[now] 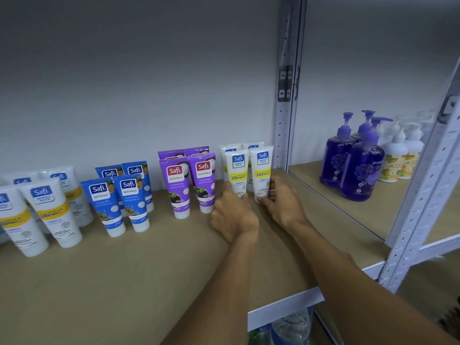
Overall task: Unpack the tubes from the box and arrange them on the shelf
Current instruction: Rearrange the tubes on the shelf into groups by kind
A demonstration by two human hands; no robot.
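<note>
- The left hand (pixel 234 216) reaches forward over the tan wooden shelf board (pixel 124 275), back of the hand up, forearm coming in from the lower middle; its forefinger lies along the left side, and its thumb presses the right side, of the cap end of a white plastic tube with a yellow band (pixel 237 170); the hand pinches that tube.
- The right hand (pixel 282 206) comes in from the lower right on a long, straight forearm; the thumb sits in front at the cap, and the fingers curl round the right side of a second white yellow-banded tube (pixel 261 168), gripping it low down.
- Both held tubes stand upright, cap down, on the board; they are side by side and just apart, at the right end of the shelf near the grey metal upright (pixel 283 125); two more white tubes (pixel 252 146) stand directly behind them.
- To their left, in paired rows, stand purple tubes (pixel 175 181), then blue tubes (pixel 104 202), then further white and yellow tubes (pixel 53 210) at the far left.
- On the neighbouring shelf to the right stand purple pump bottles (pixel 361 170); white pump bottles (pixel 400 155) stand beside them.
</note>
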